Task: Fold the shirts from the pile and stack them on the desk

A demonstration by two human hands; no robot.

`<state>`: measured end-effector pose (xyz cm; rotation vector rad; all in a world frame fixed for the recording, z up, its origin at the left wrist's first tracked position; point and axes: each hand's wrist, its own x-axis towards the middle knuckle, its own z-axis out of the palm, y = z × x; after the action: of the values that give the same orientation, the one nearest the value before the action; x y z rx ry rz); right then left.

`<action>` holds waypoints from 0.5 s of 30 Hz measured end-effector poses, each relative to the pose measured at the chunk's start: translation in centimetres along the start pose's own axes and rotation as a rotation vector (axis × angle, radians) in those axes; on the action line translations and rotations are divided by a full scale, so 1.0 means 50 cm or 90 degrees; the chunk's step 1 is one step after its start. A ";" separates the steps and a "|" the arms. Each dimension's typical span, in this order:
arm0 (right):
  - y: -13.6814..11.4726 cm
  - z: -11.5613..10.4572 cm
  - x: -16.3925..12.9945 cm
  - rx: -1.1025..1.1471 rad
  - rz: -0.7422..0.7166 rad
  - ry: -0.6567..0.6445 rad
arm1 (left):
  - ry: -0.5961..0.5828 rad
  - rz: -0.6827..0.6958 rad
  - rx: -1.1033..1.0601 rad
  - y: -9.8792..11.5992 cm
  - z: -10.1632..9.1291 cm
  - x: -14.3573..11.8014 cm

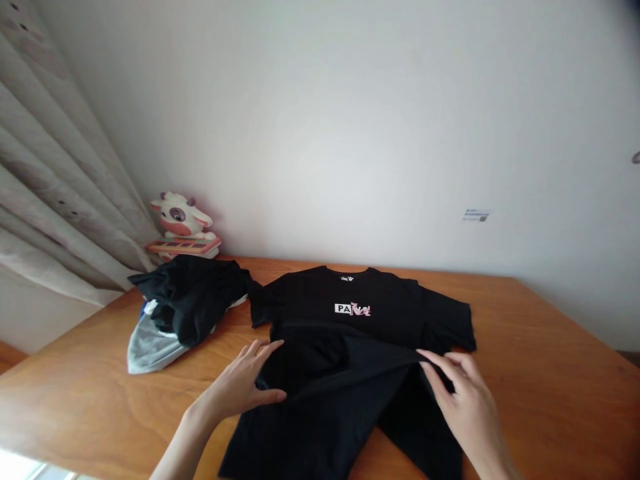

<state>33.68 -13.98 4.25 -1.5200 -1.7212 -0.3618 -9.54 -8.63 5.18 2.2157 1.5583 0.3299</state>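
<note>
Head view showed a black T-shirt (350, 333) spread front-up on the wooden tabletop (550, 373), collar toward the wall, with a small white and pink print on its chest. The left hand (245, 383) lay on the shirt's left edge, fingers (265, 348) spread and flat, gripping nothing. The right hand (465, 393) pinched a raised fold of the black cloth between its fingers (430, 363) near the right sleeve. A pile of dark and grey clothes (180, 313) sat to the left, with a toy cow (181, 223) behind it by the curtain (55, 180).
</note>
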 end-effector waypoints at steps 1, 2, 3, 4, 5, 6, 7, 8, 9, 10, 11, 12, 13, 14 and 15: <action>-0.006 -0.008 -0.006 -0.026 0.026 0.018 | -0.020 0.012 0.001 0.006 0.006 -0.005; -0.013 -0.016 -0.018 -0.044 0.045 0.016 | -0.038 0.019 0.009 0.013 0.014 -0.009; -0.021 -0.022 -0.034 -0.050 0.053 -0.002 | -0.050 0.022 0.020 0.019 0.023 -0.012; -0.028 -0.024 -0.054 -0.044 0.051 -0.027 | -0.055 0.024 0.031 0.024 0.031 -0.013; -0.033 -0.024 -0.076 -0.034 0.041 -0.055 | -0.051 0.028 0.040 0.027 0.039 -0.012; -0.036 -0.021 -0.098 -0.024 0.026 -0.080 | -0.038 0.037 0.043 0.027 0.046 -0.010; -0.036 -0.016 -0.119 -0.021 0.010 -0.100 | -0.020 0.051 0.040 0.027 0.052 -0.006; -0.033 -0.010 -0.135 -0.026 -0.005 -0.114 | 0.003 0.071 0.034 0.026 0.055 -0.002; -0.030 -0.004 -0.146 -0.038 -0.014 -0.127 | 0.033 0.090 0.028 0.025 0.056 0.003; -0.025 -0.001 -0.150 -0.052 -0.017 -0.144 | 0.073 0.108 0.024 0.025 0.054 0.008; -0.020 -0.001 -0.149 -0.061 -0.018 -0.164 | 0.125 0.120 0.020 0.027 0.049 0.012; -0.017 -0.006 -0.143 -0.065 -0.013 -0.182 | 0.193 0.126 0.014 0.029 0.042 0.014; -0.014 -0.015 -0.133 -0.060 -0.005 -0.195 | 0.272 0.128 0.003 0.033 0.032 0.013; -0.011 -0.028 -0.122 -0.047 0.008 -0.198 | 0.354 0.124 -0.014 0.038 0.020 0.008; -0.009 -0.045 -0.111 -0.030 0.026 -0.180 | 0.428 0.117 -0.041 0.043 0.006 0.000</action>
<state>33.89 -19.51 1.86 -1.7024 -1.9062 -0.1723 -7.60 -9.30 5.87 2.3268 1.6022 1.2660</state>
